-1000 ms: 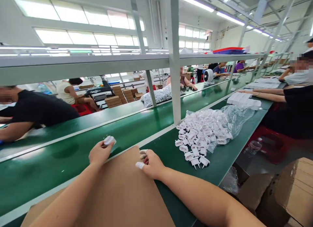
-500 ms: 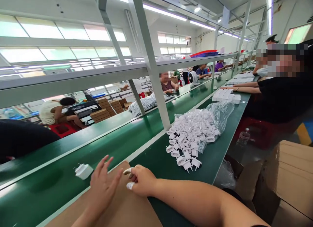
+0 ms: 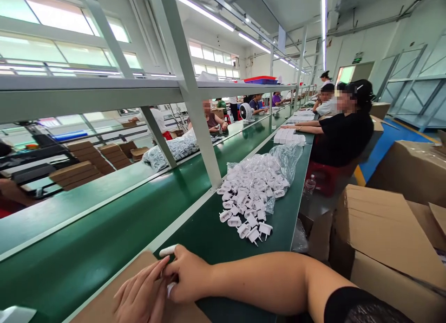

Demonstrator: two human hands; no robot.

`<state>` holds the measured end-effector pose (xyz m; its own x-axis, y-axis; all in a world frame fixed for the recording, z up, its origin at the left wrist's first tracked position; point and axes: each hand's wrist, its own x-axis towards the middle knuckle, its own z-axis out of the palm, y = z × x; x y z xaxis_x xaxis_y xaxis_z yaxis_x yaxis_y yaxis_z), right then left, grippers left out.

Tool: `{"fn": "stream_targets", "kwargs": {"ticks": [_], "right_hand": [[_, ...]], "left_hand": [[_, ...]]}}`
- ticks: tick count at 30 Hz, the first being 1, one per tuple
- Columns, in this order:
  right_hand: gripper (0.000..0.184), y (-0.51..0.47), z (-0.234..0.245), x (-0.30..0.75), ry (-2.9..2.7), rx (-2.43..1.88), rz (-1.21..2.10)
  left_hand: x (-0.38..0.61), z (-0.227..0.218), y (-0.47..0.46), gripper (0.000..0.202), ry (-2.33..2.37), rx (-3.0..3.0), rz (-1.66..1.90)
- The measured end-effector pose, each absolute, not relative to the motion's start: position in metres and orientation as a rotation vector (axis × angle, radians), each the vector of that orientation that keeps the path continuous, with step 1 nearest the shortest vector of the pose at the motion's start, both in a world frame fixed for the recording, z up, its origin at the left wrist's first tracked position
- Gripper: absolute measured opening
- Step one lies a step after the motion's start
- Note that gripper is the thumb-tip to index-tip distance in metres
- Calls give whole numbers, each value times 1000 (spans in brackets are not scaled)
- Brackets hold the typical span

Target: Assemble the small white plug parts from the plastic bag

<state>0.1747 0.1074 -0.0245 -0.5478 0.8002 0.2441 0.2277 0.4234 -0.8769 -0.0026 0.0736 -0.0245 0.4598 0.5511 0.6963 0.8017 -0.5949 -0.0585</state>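
Observation:
Low in the view, my left hand has its fingers stretched out, their tips meeting the curled fingers of my right hand. White covers wrap some fingertips of my right hand, one on the index finger. Whatever may lie between its fingers is hidden. Under both hands is a brown cardboard sheet. Beyond my right hand, a heap of white plug pieces with pins spills from a clear plastic bag. A white plug-like piece shows at the bottom left corner, partly cut off.
A green conveyor belt runs along the left, with a metal post beside it. Cardboard boxes stand at the right. A person in black sits farther along the bench near white stacked pieces.
My left hand has moved to meet the fingers of my right hand. The view has turned right, and the white piece on the belt now sits at the lower left edge.

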Motion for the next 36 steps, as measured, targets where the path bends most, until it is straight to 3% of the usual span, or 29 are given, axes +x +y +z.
{"fn": "stream_targets", "kwargs": {"ticks": [6,10,14,20,24,28,36], "right_hand": [[13,113,-8,184,-1950,-791,1335],[29,119,1,193,-2060,-612,1417],[29,119,7,198,-2303,-473,1244],[36,112,12,199,-2580,-701,929],[50,106,9,195,-2674,-738,700],[42,107,2,188,-2797,-568,466],[41,110,3,186,-2938,-465,331]], "left_hand": [[-10,-21,77,34,-1043,-2300,-952],[-3,-10,72,28,-974,-2362,-1040],[-4,-8,68,26,-910,-2414,-1030],[-8,-14,63,25,-943,-2431,-898],[3,-16,62,22,-1314,-2524,-882],[14,-12,59,21,-1843,-2648,-695],[16,-7,59,20,-2004,-2672,-636]]}}
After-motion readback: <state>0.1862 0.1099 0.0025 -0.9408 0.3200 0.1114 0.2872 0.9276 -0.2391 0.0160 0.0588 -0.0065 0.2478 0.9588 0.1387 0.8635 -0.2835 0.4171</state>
